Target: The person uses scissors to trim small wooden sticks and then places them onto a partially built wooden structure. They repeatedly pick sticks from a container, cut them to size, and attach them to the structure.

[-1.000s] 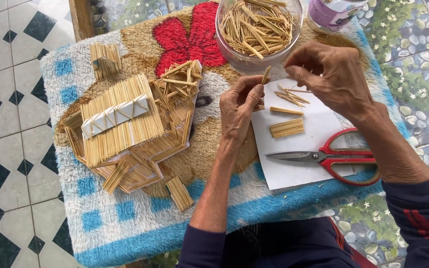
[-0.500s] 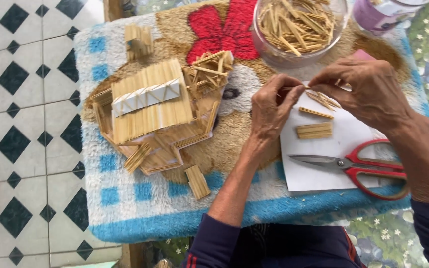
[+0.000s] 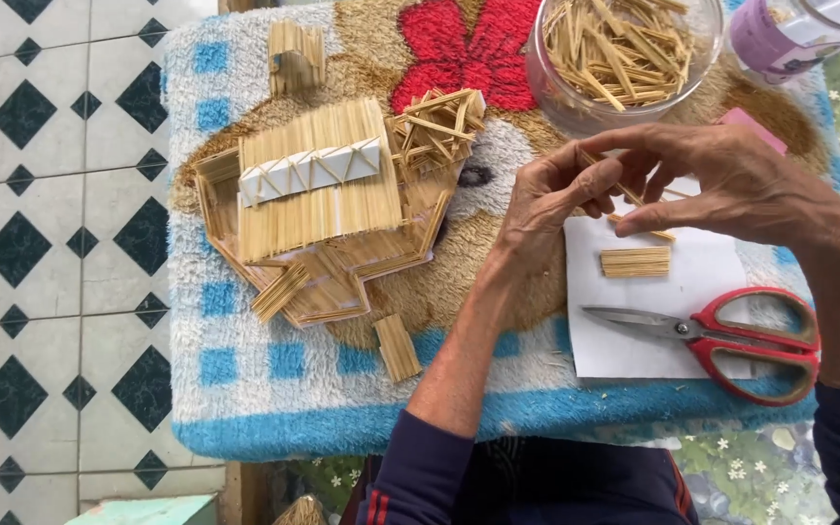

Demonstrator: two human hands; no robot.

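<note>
My left hand (image 3: 551,199) and my right hand (image 3: 731,180) meet over a white paper sheet (image 3: 653,331), both pinching thin wooden sticks (image 3: 624,194) between the fingertips. Under the hands, a small glued panel of sticks (image 3: 636,262) lies on the paper. A clear glass bowl (image 3: 624,53) full of loose sticks stands just beyond the hands. To the left sits a model house (image 3: 328,209) built of sticks, with a roof and a white zigzag strip.
Red-handled scissors (image 3: 731,335) lie on the paper by my right wrist. Two small stick panels (image 3: 396,347) (image 3: 296,53) rest on the fuzzy blue, brown and red cloth (image 3: 274,389) that covers the stool. A pale purple jar (image 3: 780,34) stands at top right. Tiled floor lies to the left.
The view has shifted, so everything sits further right and lower. Both hands stay together over the paper, still working the sticks between their fingertips.
</note>
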